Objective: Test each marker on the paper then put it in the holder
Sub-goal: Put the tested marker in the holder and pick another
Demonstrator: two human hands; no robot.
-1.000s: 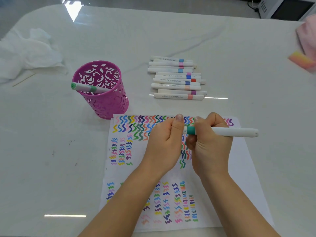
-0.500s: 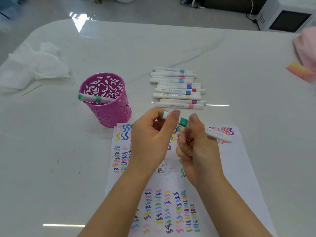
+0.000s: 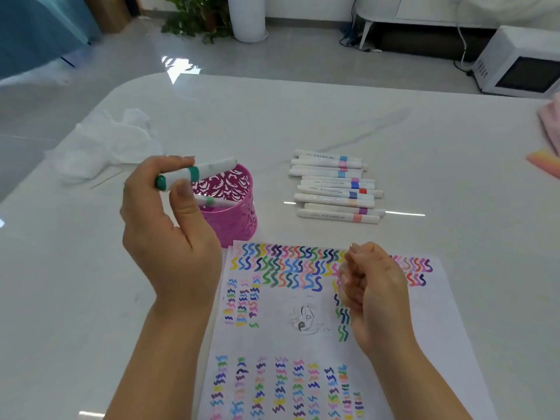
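Note:
My left hand (image 3: 165,228) pinches a white marker with a teal cap and band (image 3: 197,172), held level just above the left rim of the pink cut-out holder (image 3: 236,219). Inside the holder another white marker with a green band (image 3: 216,203) leans across. My right hand (image 3: 372,294) hovers over the paper (image 3: 303,331) with fingers loosely curled and nothing in it. The paper is covered with coloured squiggles. Several white markers with coloured bands (image 3: 335,186) lie in a row behind the paper.
A crumpled white tissue (image 3: 106,144) and a thin stick lie at the far left of the white table (image 3: 454,165). A pink cloth and an orange-pink block (image 3: 545,160) sit at the right edge. A microwave (image 3: 521,66) stands on the floor beyond.
The teal marker passed from both hands into my left hand, which carried it left and up over the holder. My right hand let go and stayed above the paper. The view tilted up.

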